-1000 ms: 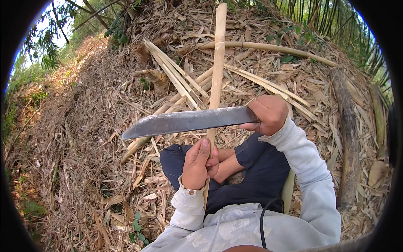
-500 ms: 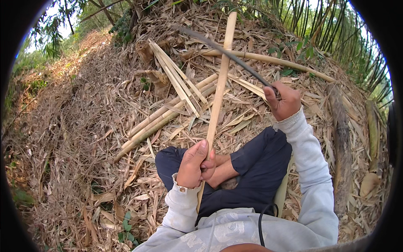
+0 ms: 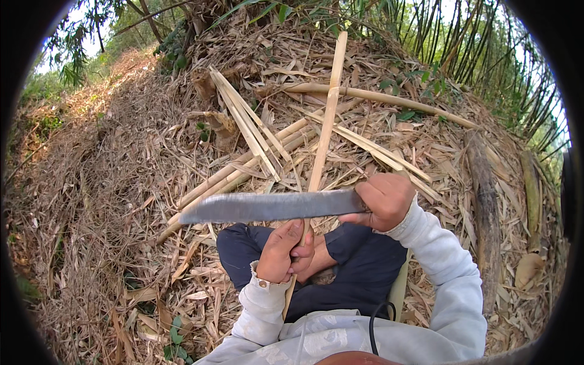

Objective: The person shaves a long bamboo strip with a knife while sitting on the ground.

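Observation:
My left hand (image 3: pixel 285 252) is closed around the lower part of a long pale bamboo strip (image 3: pixel 326 121), which points up and away from my lap. In my right hand (image 3: pixel 385 201) is a machete (image 3: pixel 267 207), its handle hidden by the fingers. The broad grey blade lies flat to my view and crosses over the strip just above my left thumb, its tip pointing left. Whether the blade touches the strip I cannot tell.
Split bamboo strips (image 3: pixel 243 121) lean over bamboo poles (image 3: pixel 234 173) ahead on the left. More strips (image 3: pixel 377 149) lie at right, below a long pole (image 3: pixel 389 97). A dark log (image 3: pixel 485 213) lies at far right. Dry leaves cover the ground around my crossed legs (image 3: pixel 359 267).
The machete has swung down and toward me, turning from slanting away beyond the strip to lying level across it near my left hand. My left hand keeps its hold.

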`<state>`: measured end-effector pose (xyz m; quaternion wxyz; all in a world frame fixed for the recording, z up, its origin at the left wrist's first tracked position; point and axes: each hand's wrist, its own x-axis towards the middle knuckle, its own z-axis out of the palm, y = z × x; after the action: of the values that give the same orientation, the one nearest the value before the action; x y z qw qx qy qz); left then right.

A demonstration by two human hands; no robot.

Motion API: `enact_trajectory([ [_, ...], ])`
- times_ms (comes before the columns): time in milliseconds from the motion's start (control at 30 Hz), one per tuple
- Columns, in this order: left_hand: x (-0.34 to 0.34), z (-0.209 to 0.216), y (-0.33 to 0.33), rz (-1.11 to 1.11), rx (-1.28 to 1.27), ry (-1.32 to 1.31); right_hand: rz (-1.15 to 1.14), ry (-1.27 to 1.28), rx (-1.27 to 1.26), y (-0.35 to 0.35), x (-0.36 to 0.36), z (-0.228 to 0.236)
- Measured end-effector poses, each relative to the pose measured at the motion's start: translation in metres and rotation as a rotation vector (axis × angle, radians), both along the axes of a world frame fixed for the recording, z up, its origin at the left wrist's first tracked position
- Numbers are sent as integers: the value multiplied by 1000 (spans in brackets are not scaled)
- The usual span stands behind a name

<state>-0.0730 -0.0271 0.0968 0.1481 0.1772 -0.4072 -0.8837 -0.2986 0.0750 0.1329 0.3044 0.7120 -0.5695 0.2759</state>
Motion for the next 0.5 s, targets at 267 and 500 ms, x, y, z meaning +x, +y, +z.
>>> enact_trajectory([
  [267, 0, -6, -8, -33, 33, 53, -61, -140, -74, -10, -19, -4],
  [500, -5, -4, -3, -20, -29, 23, -321, -191, -77, -11, -71, 5],
])
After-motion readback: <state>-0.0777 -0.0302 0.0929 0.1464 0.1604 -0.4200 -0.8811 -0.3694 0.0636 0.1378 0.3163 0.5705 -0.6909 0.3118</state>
